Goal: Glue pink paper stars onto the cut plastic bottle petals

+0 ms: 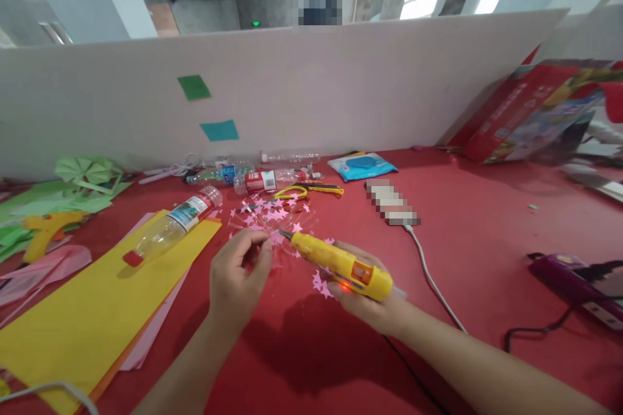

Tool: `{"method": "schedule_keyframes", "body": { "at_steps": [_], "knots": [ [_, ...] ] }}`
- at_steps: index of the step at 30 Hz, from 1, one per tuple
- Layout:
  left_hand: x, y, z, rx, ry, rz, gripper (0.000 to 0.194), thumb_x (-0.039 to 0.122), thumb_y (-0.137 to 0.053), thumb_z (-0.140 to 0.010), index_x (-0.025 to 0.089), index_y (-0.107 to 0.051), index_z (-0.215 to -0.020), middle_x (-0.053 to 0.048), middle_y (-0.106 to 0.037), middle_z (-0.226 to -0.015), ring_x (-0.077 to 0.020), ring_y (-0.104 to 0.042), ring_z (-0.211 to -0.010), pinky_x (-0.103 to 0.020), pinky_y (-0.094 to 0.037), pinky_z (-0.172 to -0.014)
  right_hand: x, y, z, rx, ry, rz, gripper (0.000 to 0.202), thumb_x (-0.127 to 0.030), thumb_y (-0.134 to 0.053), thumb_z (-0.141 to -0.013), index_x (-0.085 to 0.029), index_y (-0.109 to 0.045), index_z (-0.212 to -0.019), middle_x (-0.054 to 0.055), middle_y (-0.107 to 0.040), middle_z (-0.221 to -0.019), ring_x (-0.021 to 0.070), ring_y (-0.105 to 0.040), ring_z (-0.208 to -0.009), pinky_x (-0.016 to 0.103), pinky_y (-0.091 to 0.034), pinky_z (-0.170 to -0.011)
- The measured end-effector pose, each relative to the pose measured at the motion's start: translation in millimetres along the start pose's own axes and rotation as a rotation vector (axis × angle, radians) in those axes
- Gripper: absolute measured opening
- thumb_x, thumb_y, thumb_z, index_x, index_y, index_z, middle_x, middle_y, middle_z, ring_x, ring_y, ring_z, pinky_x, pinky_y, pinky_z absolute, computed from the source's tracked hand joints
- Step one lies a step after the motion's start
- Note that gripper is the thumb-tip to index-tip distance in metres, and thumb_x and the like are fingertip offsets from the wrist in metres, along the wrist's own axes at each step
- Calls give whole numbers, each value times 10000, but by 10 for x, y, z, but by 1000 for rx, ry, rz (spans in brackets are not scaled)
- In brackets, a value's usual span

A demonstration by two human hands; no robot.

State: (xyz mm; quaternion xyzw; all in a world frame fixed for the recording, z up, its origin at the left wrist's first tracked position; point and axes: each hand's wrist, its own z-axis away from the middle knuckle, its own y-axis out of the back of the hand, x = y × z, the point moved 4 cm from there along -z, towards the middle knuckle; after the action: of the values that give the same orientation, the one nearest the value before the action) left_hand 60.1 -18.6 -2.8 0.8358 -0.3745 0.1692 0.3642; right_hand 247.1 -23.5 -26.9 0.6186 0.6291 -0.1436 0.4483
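Glue gun (pixel 331 259), bottles (pixel 261 181) lying beyond.

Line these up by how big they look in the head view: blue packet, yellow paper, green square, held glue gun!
1. yellow paper
2. glue gun in the right hand
3. blue packet
4. green square
Being nearer may make the glue gun look bigger.

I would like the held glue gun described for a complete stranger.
On the red table, find the pink stars. Beside them, the right hand holds the yellow glue gun, whose glowing red light sets it apart from the similar gun lying far left.
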Motion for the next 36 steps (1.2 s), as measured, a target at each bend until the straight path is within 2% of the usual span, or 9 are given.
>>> {"method": "schedule_keyframes", "body": {
  "at_steps": [4,10,25,36],
  "knots": [
    [24,-5,-1,-8,-4,10,95,174,-537,-827,187,-575,-741,43,-574,-646,-81,-506,-579,-179,-406,-564,-33,-10,-12,-15,47,65,167,-260,-529,-817,-213,-461,-671,-12,-469,-637,127,-471,-547,261,-391,-506],
    [54,2,7,-11,-36,-11,99,168,-530,-832,177,-578,-747,29,-588,-654,-86,-516,-581,-187,-409,-563,-25,4,-21,-27,-8,46,199,-241,-515,-799,-217,-393,-643,-29,-417,-604,109,-417,-500,248,-342,-464],
    [38,-13,14,-16,-36,-27,105,170,-524,-835,183,-575,-744,26,-592,-649,-92,-520,-577,-199,-412,-561,17,-9,3,-64,-130,11,221,-288,-525,-788,-214,-382,-636,-39,-396,-591,97,-379,-487,236,-310,-457],
    [39,-4,16,-9,-18,-32,110,197,-521,-838,190,-580,-746,19,-610,-661,-104,-546,-593,-212,-427,-566,0,-12,-22,-65,-112,58,217,-274,-517,-774,-209,-382,-617,-50,-389,-565,83,-366,-474,220,-298,-443]
  ]
}}
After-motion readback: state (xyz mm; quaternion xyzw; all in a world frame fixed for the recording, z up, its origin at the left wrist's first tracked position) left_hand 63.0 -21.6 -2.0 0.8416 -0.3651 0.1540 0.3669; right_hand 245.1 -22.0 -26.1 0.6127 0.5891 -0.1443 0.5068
